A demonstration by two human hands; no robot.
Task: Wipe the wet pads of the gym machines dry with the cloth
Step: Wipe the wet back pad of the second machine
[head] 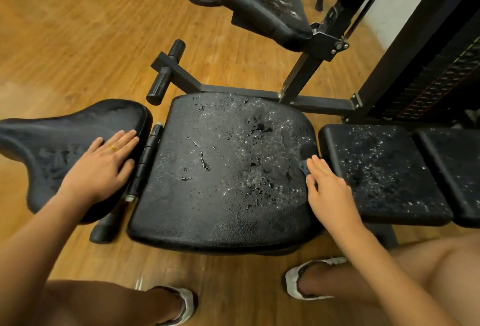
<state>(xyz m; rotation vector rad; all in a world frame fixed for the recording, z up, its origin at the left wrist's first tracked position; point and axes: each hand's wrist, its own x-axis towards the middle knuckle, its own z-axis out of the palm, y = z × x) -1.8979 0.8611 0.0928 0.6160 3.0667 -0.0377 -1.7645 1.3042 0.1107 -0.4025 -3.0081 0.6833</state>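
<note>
Wooden floor point(78, 40) under wet black pads point(223, 164)

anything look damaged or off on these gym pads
Yes. The centre seat pad is beaded with water and shows small ragged dark marks near its middle. These may be cracks in the cover or pooled water, it is hard to tell which. The right pad and the raised pad are also speckled with drops.

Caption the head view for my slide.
Left hand flat on the side pad, right hand at the edge of the droplet-covered seat pad.
</note>
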